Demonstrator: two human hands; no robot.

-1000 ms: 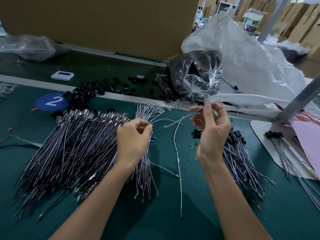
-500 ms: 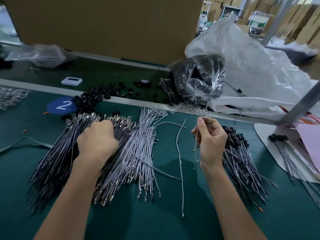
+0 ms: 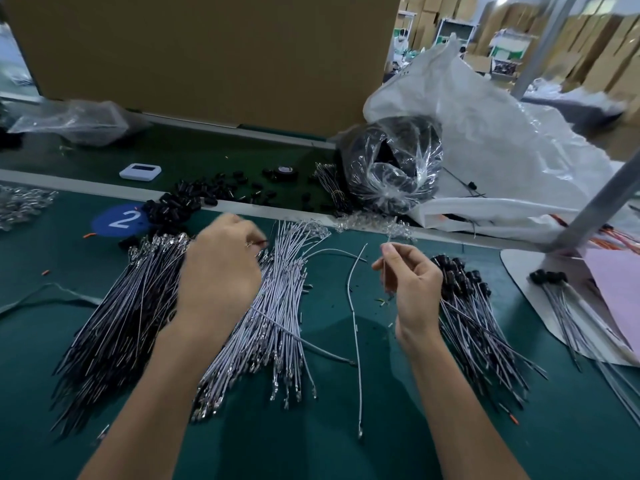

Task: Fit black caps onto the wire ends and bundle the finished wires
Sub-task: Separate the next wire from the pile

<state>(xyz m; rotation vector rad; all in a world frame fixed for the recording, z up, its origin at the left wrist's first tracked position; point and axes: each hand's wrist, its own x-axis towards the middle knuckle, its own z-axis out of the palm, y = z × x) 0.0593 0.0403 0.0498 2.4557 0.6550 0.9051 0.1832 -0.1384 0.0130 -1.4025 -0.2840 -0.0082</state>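
Grey wire (image 3: 385, 271) pinched upright by the fingers (image 3: 391, 258) of our right hand (image 3: 412, 289).
We judge the wire light, limp and springy, best held just behind its metal end; the black caps (image 3: 173, 209), heaped at the far edge, look small, apt to roll. Our left hand (image 3: 218, 271) hovers curled over the uncapped wires (image 3: 277, 306), blurred, so we cannot tell its hold. To our right the capped wires (image 3: 478, 323) lie on the green desk (image 3: 346, 445); cartons (image 3: 588, 46) stack beyond.

Black caps (image 3: 173, 209) heaped loose at 10 o'clock. Bare wires (image 3: 277, 306), grey with metal terminals, fanned at centre. Capped wires (image 3: 485, 327) piled at 3 o'clock, caps toward 12. One wire (image 3: 386, 278) pinched upright in right hand (image 3: 412, 289).
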